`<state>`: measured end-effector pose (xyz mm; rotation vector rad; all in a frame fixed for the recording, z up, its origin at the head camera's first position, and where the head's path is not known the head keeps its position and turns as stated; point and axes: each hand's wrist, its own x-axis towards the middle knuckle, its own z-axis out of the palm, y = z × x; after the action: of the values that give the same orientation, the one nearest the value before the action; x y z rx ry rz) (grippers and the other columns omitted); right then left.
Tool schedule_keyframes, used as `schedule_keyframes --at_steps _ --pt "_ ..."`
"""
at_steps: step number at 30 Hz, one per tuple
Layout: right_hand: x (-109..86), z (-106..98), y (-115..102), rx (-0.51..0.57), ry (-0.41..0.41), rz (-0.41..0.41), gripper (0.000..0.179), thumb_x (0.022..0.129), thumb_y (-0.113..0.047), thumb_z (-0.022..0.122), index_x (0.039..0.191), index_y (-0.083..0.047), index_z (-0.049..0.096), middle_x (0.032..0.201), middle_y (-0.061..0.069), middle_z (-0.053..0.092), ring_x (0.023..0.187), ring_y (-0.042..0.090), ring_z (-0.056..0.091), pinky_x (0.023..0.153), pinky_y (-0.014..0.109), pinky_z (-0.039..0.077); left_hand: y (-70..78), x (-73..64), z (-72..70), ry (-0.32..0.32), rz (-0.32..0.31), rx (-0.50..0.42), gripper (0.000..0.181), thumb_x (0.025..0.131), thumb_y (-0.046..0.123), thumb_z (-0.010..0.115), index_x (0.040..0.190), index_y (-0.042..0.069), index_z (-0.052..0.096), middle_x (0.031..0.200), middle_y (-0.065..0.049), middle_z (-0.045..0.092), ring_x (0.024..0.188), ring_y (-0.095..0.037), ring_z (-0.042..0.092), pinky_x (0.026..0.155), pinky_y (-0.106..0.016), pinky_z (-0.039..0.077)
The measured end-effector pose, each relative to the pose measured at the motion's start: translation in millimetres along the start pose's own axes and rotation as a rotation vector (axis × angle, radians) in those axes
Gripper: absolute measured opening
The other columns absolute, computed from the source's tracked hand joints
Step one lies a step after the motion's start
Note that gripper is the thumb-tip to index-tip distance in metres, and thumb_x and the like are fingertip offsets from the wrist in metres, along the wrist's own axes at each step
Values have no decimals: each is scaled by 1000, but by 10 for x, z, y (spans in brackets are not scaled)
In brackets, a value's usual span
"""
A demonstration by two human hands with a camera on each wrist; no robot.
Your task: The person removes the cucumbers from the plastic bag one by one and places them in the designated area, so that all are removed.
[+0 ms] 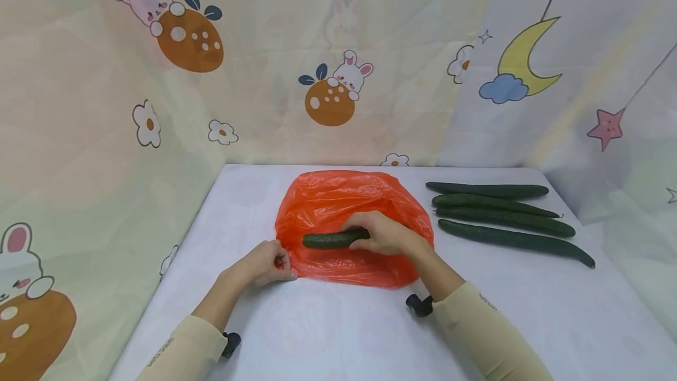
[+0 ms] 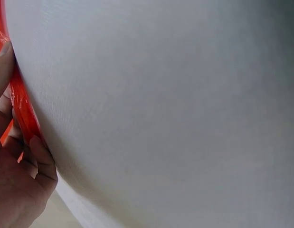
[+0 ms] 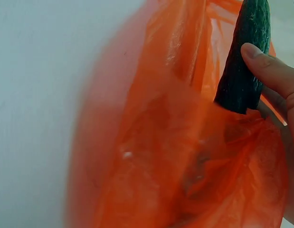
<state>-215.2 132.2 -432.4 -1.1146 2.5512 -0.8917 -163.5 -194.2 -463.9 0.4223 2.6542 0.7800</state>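
A red plastic bag (image 1: 349, 272) lies spread on the white table. My right hand (image 1: 382, 233) grips a dark green cucumber (image 1: 327, 240) near its right end, over the middle of the bag. Seen from the right wrist, the thumb lies along the cucumber (image 3: 245, 52), and orange-red film hides its lower end. At the bag's left front edge, my left hand (image 1: 267, 264) holds the plastic with curled fingers. The left wrist view shows the bag's edge (image 2: 24, 107) between the thumb and fingers.
Several long cucumbers (image 1: 505, 216) lie side by side at the table's right, just past the bag. Printed fabric (image 1: 264, 93) with rabbits and flowers rises behind and along both sides of the white table (image 1: 338, 328).
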Motion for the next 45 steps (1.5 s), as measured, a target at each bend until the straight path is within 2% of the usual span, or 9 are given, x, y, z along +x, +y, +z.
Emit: schedule_keyframes --at_steps 7,14,22,31,38,45 --pt "1 -10 -101 -3 -4 -27 42 89 -18 82 126 -33 69 112 -24 66 106 3 60 93 27 53 -13 0 17 1 -18 -20 28 83 31 88 75 18 64 82 0 55 80 -16 52 71 -32 46" --pt "-5 -28 -206 29 0 -53 42 89 -17 82 126 -30 70 112 -21 67 106 5 61 92 29 55 -23 15 20 -2 -32 -24 27 83 32 88 77 18 65 83 0 56 81 -16 53 71 -32 46" --pt "-15 -42 -308 36 13 -109 42 89 -16 82 128 -27 69 115 -18 67 107 5 61 94 32 55 -35 26 6 -3 11 -16 27 83 33 87 76 19 65 83 0 55 81 -16 53 71 -31 46" --pt "-12 -68 -423 20 -5 -142 42 90 -22 81 129 -26 68 117 -18 67 108 3 61 94 29 54 -60 39 9 -7 1 -16 27 83 33 87 75 20 66 84 0 55 80 -15 53 71 -30 46" --pt "-20 -75 -499 15 -7 -174 41 90 -18 82 128 -26 69 116 -17 67 106 4 61 91 26 54 -66 37 5 7 63 2 28 82 30 88 73 19 64 79 2 56 77 -15 53 69 -30 45" --pt "-72 -95 -589 10 -25 -194 39 91 -19 80 128 -25 68 116 -16 66 105 4 60 89 26 54 -52 28 8 0 56 -30 28 82 31 89 76 18 64 72 4 58 74 -13 55 69 -30 46"
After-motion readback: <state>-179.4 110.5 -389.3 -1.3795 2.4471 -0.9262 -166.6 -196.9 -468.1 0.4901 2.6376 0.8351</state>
